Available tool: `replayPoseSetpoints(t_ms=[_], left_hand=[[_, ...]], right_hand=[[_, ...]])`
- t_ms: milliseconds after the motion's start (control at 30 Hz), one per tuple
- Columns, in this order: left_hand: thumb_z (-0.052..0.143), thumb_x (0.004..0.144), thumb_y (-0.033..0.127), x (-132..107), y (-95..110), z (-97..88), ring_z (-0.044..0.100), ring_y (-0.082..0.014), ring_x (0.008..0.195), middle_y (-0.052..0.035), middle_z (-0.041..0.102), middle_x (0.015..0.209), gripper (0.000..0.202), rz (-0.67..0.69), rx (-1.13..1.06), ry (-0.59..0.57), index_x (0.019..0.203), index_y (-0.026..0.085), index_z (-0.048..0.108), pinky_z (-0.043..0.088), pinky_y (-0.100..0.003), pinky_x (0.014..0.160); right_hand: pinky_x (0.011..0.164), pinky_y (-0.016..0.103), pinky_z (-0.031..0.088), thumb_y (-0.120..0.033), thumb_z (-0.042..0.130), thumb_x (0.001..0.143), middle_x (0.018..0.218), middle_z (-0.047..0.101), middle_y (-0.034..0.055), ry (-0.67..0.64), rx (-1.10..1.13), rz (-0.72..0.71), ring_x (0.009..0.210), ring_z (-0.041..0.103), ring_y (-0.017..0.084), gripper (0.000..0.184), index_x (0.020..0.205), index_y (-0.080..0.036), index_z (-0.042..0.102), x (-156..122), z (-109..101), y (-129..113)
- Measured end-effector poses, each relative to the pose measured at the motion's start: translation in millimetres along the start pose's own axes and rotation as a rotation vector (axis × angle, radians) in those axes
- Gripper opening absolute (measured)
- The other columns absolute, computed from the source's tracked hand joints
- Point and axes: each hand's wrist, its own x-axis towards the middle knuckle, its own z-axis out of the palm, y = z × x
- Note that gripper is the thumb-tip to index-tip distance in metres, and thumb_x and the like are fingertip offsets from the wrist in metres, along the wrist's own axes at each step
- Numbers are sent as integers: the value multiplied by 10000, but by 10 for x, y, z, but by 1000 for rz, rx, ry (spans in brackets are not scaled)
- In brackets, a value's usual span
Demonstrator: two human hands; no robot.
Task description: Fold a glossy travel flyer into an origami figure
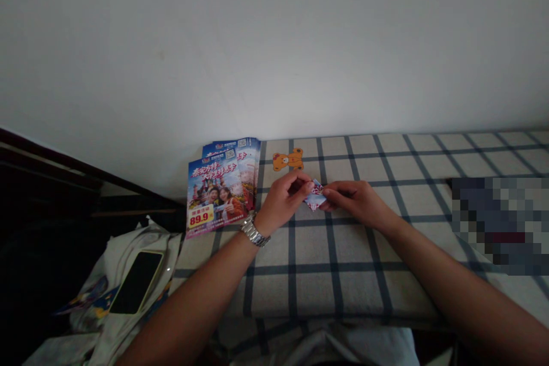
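Observation:
Between my two hands is a small folded piece of printed paper [314, 197], patterned in red, white and pale blue, with one pointed corner facing me. My left hand [286, 197], a silver watch [254, 231] on its wrist, pinches the paper's left side between thumb and fingers. On the opposite side my right hand [354, 199] grips the paper's right edge, thumb on top. Fingers cover parts of the paper, so its full shape is hidden. Both hands rest low over the checked tablecloth [315, 289].
Left of my hands lies a stack of colourful flyers [221, 194]. A bear picture [287, 159] shows on the cloth behind my left hand. At lower left a phone [137, 282] lies on white fabric [128, 240]. A pixelated flat item [501, 223] is at right; a wall [300, 46] rises behind.

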Motion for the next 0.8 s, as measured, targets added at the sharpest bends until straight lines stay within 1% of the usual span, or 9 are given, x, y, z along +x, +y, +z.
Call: replayPoseSetpoints(t_ms=[67, 167, 333, 400, 567, 700, 800], left_hand=[[629, 998, 415, 1, -4, 0, 630, -144, 766, -9, 675, 851, 225, -6, -11, -5, 945, 196, 643, 487, -254, 700], [630, 992, 416, -7, -20, 9, 618, -144, 748, -5, 655, 826, 235, -12, -5, -20, 929, 190, 633, 477, -254, 686], [605, 1008, 427, -22, -40, 7, 638, -150, 790, -20, 686, 889, 242, 9, 18, -75, 1005, 189, 650, 483, -263, 714], [614, 1005, 430, -22, -32, 1, 644, -149, 785, -19, 694, 880, 243, 3, 27, -89, 997, 190, 656, 484, -263, 712], [621, 1004, 429, -20, -8, -4, 646, -142, 762, -11, 698, 850, 241, -4, 24, -93, 956, 195, 648, 493, -256, 711], [612, 1012, 433, -19, -6, 4, 642, -141, 769, -9, 690, 855, 243, -4, 19, -89, 963, 198, 649, 485, -251, 705], [609, 1015, 423, -14, -2, 6, 636, -142, 776, -5, 674, 849, 235, 0, 8, -70, 969, 196, 649, 474, -250, 700]], right_hand=[[796, 371, 642, -578, 651, 936, 902, 816, 45, -22, 25, 11, 834, 779, 241, 373, 1001, -238, 790, -3, -3, 4], [778, 353, 644, -555, 634, 957, 884, 814, 40, -56, -14, -2, 817, 777, 228, 357, 984, -235, 791, -16, -11, -19], [747, 334, 642, -534, 639, 957, 868, 811, 33, -64, -29, -2, 790, 772, 217, 335, 954, -238, 794, -33, -9, -62], [750, 331, 641, -526, 641, 958, 866, 811, 33, -67, -14, 2, 795, 773, 215, 328, 952, -235, 793, -34, -5, -61], [762, 318, 638, -521, 639, 965, 872, 811, 31, -73, -5, 13, 807, 776, 207, 332, 947, -225, 788, -29, -8, -42], [742, 305, 632, -529, 626, 974, 861, 805, 33, -77, -37, -9, 794, 769, 201, 359, 944, -207, 784, -24, -19, -40], [755, 306, 634, -531, 636, 970, 895, 805, 41, -48, -32, -25, 816, 766, 203, 363, 974, -200, 785, -15, -22, -32]])
